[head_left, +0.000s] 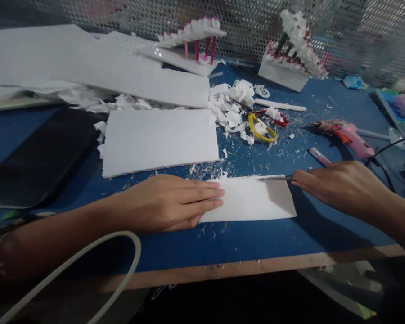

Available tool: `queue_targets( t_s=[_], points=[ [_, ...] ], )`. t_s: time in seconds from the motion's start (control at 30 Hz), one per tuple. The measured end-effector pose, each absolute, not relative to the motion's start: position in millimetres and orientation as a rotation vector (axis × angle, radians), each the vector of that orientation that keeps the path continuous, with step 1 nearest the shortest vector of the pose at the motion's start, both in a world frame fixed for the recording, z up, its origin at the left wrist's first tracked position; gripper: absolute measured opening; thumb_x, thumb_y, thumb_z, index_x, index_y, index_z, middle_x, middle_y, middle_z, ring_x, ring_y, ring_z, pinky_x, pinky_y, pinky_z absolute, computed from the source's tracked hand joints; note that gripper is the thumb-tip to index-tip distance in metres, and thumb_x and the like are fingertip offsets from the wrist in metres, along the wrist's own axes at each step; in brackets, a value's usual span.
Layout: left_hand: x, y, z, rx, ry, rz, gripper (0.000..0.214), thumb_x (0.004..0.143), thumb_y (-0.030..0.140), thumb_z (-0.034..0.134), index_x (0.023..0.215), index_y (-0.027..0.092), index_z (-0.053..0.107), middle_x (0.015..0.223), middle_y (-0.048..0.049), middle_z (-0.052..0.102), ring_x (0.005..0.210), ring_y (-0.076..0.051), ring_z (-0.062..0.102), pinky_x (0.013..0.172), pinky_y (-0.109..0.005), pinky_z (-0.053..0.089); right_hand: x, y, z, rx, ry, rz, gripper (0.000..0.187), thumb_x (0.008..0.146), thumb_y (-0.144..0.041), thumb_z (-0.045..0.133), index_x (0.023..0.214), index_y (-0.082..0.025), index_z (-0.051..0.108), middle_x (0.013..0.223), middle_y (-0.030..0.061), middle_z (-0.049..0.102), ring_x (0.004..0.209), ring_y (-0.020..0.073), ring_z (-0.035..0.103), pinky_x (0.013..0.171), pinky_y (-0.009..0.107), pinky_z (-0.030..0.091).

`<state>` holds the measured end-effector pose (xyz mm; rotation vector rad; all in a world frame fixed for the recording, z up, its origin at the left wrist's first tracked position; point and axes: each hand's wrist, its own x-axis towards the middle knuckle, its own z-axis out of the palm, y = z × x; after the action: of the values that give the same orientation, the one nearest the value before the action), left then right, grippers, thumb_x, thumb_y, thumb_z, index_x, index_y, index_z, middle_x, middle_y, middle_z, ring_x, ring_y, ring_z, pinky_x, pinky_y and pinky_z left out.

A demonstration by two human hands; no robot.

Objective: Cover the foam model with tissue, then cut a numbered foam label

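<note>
My left hand [175,201] lies flat, fingers stretched out together, pressing down the left end of a small white foam sheet [256,200] on the blue table top [256,243]. My right hand [337,185] is closed round a thin cutter blade [276,178] whose tip rests along the sheet's upper right edge. The handle is hidden inside the fingers.
A larger white foam board [158,139] lies just behind. Foam scraps [232,108], yellow-handled scissors [261,128], a pink glue gun [347,135], a black slab [40,157] at left, big white boards [121,72] and two decorated foam models [195,38] [293,49] crowd the back. A wooden table edge [256,265] runs in front.
</note>
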<state>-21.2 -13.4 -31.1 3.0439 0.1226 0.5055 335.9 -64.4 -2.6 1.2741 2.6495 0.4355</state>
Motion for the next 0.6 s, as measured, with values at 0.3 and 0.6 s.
queue_targets(
  t_s=[0.3,0.6],
  points=[
    [-22,-14,-33,3.037,0.154,0.463,0.032,0.096,0.018,0.044,0.118,0.017,0.067,0.123,-0.0081,0.068,0.113,-0.019,0.066,0.090,-0.029,0.059,346,-68,4,1.162,2.559,0.564,0.019,0.092,-0.019,0.043,0.084,-0.023,0.060,0.052,-0.0001,0.059,0.043,0.0178,0.053,0.048,0.027,0.010],
    [-25,-12,-35,2.906,0.191,0.454,0.037,0.092,0.017,0.051,0.127,0.024,0.063,0.128,-0.0064,0.065,0.117,-0.020,0.064,0.096,-0.031,0.056,364,-77,0,1.268,2.525,0.561,0.031,0.098,-0.030,0.037,0.086,-0.024,0.065,0.058,0.0040,0.064,0.046,0.0158,0.047,0.052,0.029,0.011]
  ],
)
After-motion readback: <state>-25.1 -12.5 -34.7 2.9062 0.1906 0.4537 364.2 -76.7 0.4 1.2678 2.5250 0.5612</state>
